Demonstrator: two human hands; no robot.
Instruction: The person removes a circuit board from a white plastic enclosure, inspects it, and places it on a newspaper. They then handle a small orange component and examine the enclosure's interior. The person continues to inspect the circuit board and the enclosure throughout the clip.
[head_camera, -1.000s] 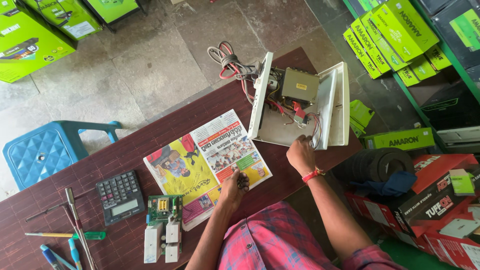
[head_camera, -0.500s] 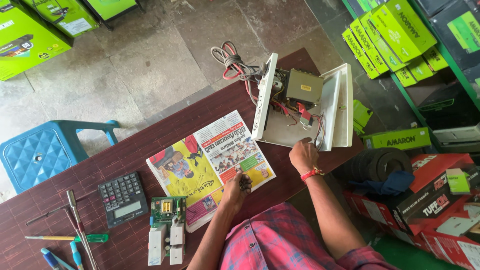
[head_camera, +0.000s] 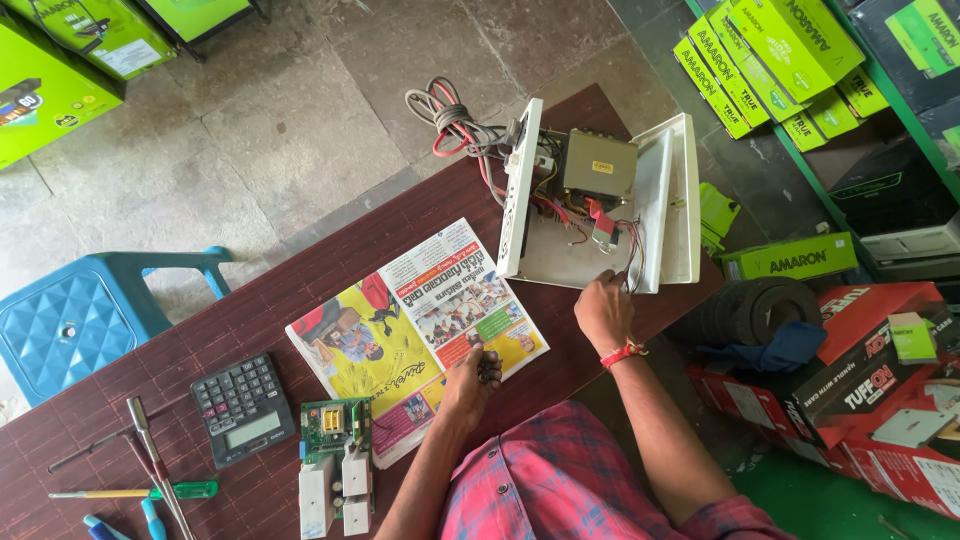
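While the right hand (head_camera: 603, 312) pinches the open white box's (head_camera: 600, 205) near edge on the bench (head_camera: 250, 320), left hand (head_camera: 472, 372) rests curled, empty, on the newspaper (head_camera: 415, 330). Casing's off, wiring exposed, circuit board (head_camera: 331, 422) sits apart.

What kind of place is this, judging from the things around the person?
Probably an electrical repair shop that also sells batteries: an opened white appliance casing with exposed wiring lies on the wooden table, a circuit board sits nearby, and green boxes are stacked around.
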